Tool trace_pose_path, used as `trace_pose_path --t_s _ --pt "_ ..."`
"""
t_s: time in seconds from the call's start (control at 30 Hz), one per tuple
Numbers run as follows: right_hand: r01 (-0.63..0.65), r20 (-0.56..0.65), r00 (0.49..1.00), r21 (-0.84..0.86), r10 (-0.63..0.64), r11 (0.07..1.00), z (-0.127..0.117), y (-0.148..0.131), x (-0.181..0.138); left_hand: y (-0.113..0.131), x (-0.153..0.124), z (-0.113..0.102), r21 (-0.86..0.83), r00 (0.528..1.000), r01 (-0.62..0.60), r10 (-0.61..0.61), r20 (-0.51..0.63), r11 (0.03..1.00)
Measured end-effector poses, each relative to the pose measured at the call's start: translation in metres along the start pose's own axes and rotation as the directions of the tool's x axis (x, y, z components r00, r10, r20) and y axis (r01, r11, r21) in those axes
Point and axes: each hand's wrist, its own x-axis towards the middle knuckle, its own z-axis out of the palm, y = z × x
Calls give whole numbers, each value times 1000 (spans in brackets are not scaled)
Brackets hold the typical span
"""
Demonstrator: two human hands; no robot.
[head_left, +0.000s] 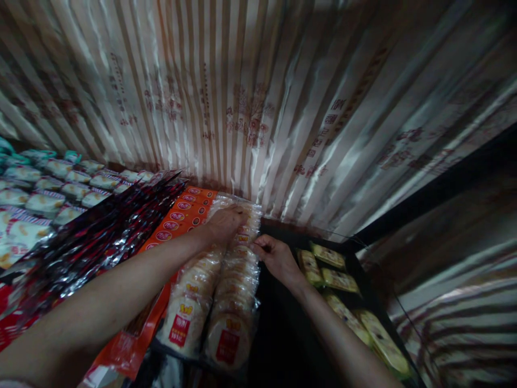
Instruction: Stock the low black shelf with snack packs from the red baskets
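Two rows of clear packs with round pale cakes and red labels [226,285] run from near me back to the striped wall. My left hand [224,221] rests on the far end of those rows, fingers bent over a pack. My right hand [274,257] is at the right edge of the right row, fingers curled and pinching a pack's wrapper. Both forearms reach in from the bottom of the view.
Orange packs [177,218] and shiny dark packs [100,237] lie left of the cakes; white and teal packs [44,188] lie further left. A black tray [283,323] on the right holds yellow-green packets [339,280]. A glossy striped curtain [258,108] hangs behind.
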Motion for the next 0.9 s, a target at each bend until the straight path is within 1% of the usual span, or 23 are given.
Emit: trace_pose_path --t_s 0.1,0.2,0.27,0.4,0.47,0.57,0.7,0.73,0.77,0.8,0.87,0.9 --pt "-61 -27 998 -13 61 998 2 -3 -1 0 -1 0 -50 999 15 -14 29 999" --pt "-120 -60 991 -27 118 992 4 -7 -3 0 -2 -1 -99 997 57 -52 51 993" --pt "-111 -94 990 -53 106 992 5 -9 -3 0 -3 -2 -122 998 61 -57 42 991" --pt "-89 -150 986 -102 73 991 8 -10 0 -2 -8 -7 -175 997 -49 58 45 983" --pt "-90 -161 984 -114 71 989 10 -10 1 -3 -11 -9 -189 995 -73 85 60 979" --pt "-54 -172 985 -123 32 991 11 -9 -1 -3 -13 -9 -133 997 -31 40 62 991" --pt "-39 -264 964 -198 -15 980 7 -13 -13 1 -14 -8 -68 998 -10 15 66 998" --pt "-39 -268 963 -217 -21 975 6 -14 -16 1 -14 -9 -61 997 -14 18 73 998" --pt "-34 -247 969 -227 -24 973 4 -15 -19 2 -14 -9 -56 997 -15 19 78 998" --pt "-21 -198 980 -220 -24 975 3 -15 -22 3 -14 -9 -52 996 -16 20 82 998" --pt "-1 -53 999 -148 -7 989 2 -14 -24 3 -14 -10 -51 996 -14 18 84 999" --pt "-5 16 1000 -91 6 996 3 -12 -24 3 -14 -10 -54 997 -13 17 80 998"
